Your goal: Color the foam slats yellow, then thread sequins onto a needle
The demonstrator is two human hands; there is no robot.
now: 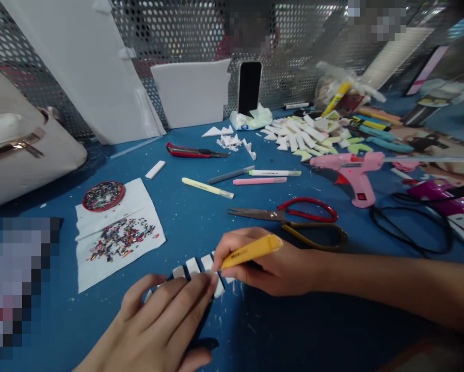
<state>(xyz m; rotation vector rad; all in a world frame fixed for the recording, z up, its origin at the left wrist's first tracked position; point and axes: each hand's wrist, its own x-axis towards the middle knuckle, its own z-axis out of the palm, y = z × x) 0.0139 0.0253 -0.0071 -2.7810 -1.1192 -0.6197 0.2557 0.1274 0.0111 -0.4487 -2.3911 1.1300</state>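
Note:
My right hand (282,266) grips an orange-yellow marker (251,250), which slants down to the left. Its tip is hidden by my fingers, close above a row of small white foam strips (193,266). Across these strips my left hand (158,315) lies with its fingers stretched out, touching them and covering part of the row. The fingertips of both hands almost meet at the right end of the row. Just beyond my right hand are open scissors (274,213) with one red and one yellow handle.
Felt-tip pens, including a yellow pen (207,187), and a red box cutter (193,151) lie ahead. Glitter (119,237) covers a paper at left. A foam-piece pile (301,133), pink glue gun (351,168) and its black cord stand right. A phone (249,88) leans at the back.

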